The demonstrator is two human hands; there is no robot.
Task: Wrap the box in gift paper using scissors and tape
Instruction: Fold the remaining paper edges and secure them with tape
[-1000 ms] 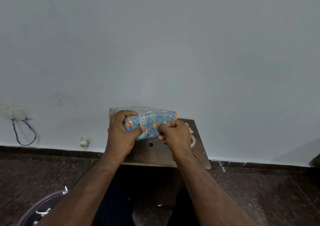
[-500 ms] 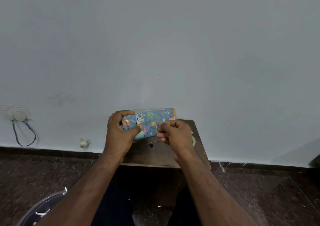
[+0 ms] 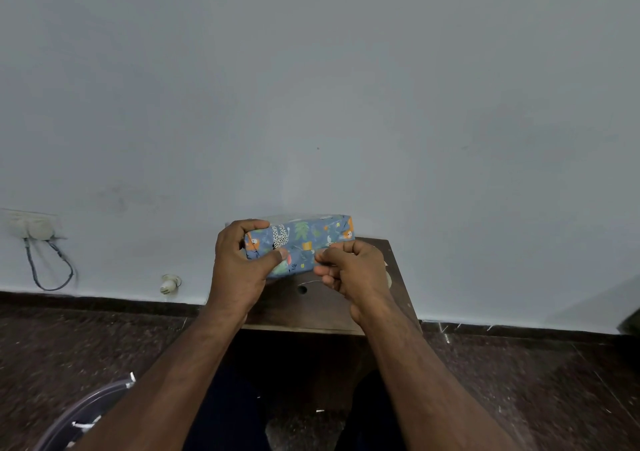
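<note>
The box (image 3: 299,244), already covered in blue animal-print paper, is held tilted on its edge over the back of the surface (image 3: 332,307), w/ its long patterned face toward the camera. Left hand (image 3: 240,263) wraps the box's left end: fingers curl over the top, thumb presses flat on the front face, so that grip is closed round the box. Right hand (image 3: 349,270) sits at the lower right of the face w/ fingers bunched at the paper's edge; it looks like a pinch on a seam or a bit of tape, but what's between the fingertips is too small to tell. Judging by the cover, wrapping is nearly done & this is prob. the sealing step. To do it well: keep the left thumb firm so the paper stays taut, pull the flap snug before pressing, rub tape down from the middle outward, and don't let the box roll (it's balanced on an edge, so a slack left grip would loosen the fold). The surface is a small dark brown wooden top w/ a round hole (image 3: 302,290) near its middle, pushed against a plain pale wall (image 3: 318,87). Floor (image 3: 519,381) is dark speckled stone; a socket (image 3: 33,227) w/ a looping cable sits low at left, a clear plastic bin (image 3: 79,419) at bottom left.
</note>
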